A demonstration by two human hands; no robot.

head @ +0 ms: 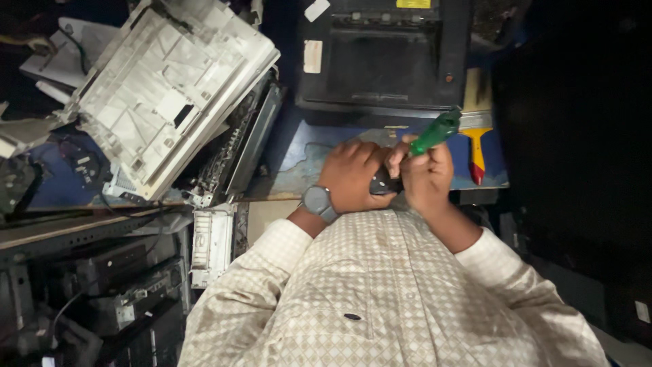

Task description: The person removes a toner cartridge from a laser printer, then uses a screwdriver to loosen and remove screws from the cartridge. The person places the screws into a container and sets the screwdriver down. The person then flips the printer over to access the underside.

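**Fingers closed tight around a small dark part and a green screwdriver**

Fingers of the right hand wrap fully around the green-handled screwdriver, its handle sticking up and away toward the black printer. The left hand, wristwatch showing, curls shut over a small dark part held between both hands, just above the edge of the blue worktable.

The part sits pinched at the left fingertips, touching the right hand's knuckles; the driver's tip is hidden behind the fingers, so whether it is seated I cannot tell. To my eye, doing this well means keeping the part braced firmly in the left hand, the driver in line with it, and pressing steadily so the tip does not slip toward the palm.

A red-and-yellow tool lies nearby on the right; an opened white printer shell leans at left.
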